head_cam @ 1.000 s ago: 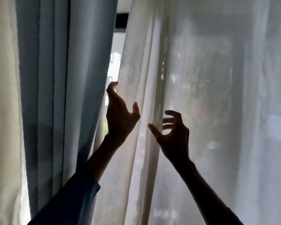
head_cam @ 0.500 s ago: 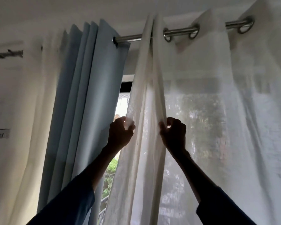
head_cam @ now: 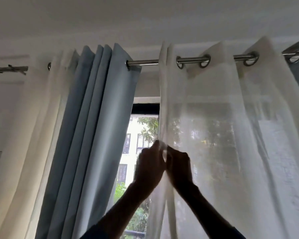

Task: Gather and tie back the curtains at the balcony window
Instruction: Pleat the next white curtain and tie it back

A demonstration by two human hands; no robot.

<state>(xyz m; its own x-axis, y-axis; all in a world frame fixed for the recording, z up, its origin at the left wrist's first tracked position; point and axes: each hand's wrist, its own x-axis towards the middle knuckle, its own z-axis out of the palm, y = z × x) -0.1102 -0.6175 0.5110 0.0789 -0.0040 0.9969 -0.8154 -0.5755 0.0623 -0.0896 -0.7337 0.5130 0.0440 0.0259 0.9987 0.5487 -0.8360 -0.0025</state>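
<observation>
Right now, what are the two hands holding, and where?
Both the left hand and right hand pinch the sheer white curtain at its gathered leading edge.

Both arms reach upward, forearms converging until the left hand (head_cam: 149, 167) and right hand (head_cam: 179, 168) meet, touching side by side. Each hand's fingers are curled, pinching a fold of the sheer white curtain (head_cam: 214, 135) caught between them. Below the bare forearms, the left sleeve (head_cam: 95, 232) and right sleeve (head_cam: 235, 233) show dark
</observation>
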